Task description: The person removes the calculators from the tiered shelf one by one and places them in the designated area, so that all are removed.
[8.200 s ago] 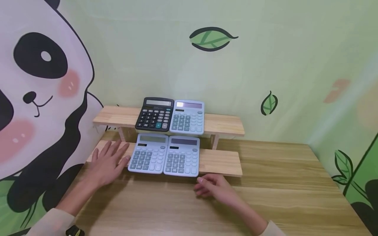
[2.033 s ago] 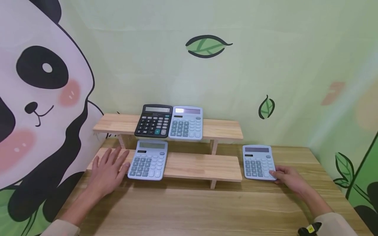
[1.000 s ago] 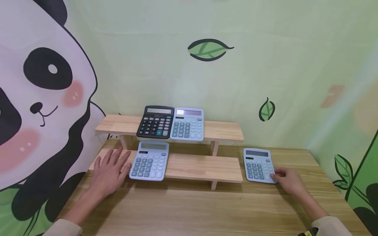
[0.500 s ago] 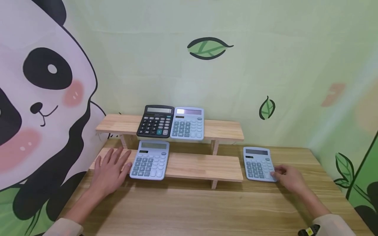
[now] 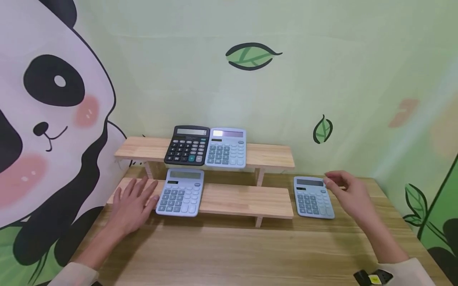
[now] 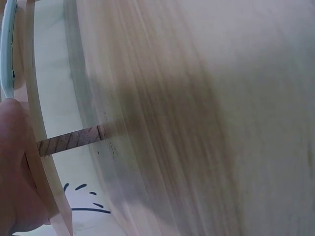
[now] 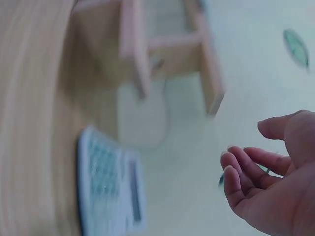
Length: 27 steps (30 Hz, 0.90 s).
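A light-blue calculator [image 5: 313, 198] lies on the table to the right of a two-tier wooden stand. My right hand [image 5: 352, 194] hovers by its upper right corner; the right wrist view shows the fingers loosely bent, thumb apart, holding nothing. On the lower shelf [image 5: 247, 199] sits another light-blue calculator [image 5: 180, 193]. My left hand [image 5: 130, 204] rests spread on that shelf's left end, thumb at the calculator's left edge. Side by side on the upper shelf [image 5: 270, 154] are a black calculator [image 5: 187, 146] and a light-blue calculator [image 5: 225, 147].
The wood-grain table [image 5: 229, 254] stretches in front of the stand and to its right. Behind it hangs a pale green backdrop [image 5: 171, 71] printed with leaves and a panda [image 5: 53, 119].
Earlier, the right-hand calculator moved from the lower shelf to the table. Since half a second ago my right hand has let go of its lower right corner and risen; the left hand stays put.
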Motion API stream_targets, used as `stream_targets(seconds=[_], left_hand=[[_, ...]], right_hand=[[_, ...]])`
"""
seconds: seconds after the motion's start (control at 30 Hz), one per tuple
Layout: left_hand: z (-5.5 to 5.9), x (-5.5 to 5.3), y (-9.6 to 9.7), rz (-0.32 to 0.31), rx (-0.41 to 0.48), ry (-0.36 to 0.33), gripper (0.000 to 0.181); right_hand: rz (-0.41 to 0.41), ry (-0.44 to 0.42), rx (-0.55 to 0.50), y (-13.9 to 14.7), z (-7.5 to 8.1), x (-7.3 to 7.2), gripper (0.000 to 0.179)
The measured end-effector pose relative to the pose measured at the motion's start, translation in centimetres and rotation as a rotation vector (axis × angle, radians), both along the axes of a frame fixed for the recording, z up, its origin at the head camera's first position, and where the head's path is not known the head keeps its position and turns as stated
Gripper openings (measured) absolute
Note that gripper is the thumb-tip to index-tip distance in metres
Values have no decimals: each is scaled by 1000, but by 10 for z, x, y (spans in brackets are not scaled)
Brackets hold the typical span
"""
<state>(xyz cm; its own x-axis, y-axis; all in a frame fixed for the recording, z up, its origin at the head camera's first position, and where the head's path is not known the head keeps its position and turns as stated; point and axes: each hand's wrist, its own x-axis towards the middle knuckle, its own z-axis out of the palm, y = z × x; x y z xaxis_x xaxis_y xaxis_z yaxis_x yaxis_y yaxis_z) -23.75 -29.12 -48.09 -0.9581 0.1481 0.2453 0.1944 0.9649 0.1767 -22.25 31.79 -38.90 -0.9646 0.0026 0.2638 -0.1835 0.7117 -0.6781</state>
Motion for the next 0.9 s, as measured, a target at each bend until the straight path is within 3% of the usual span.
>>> stream_targets(seconds=[0.17, 0.37, 0.6, 0.9], left_hand=[[2, -2, 0, -2, 2, -11, 68], [3, -3, 1, 3, -5, -32, 69], [1, -3, 1, 2, -4, -30, 70], [1, 1, -2, -4, -5, -30, 67]], right_hand=[[129, -66, -192, -44, 17, -1, 49], [247, -148, -384, -91, 22, -10, 47], [320, -232, -580, -133, 18, -25, 45], [342, -375, -703, -170, 2, -37, 39]])
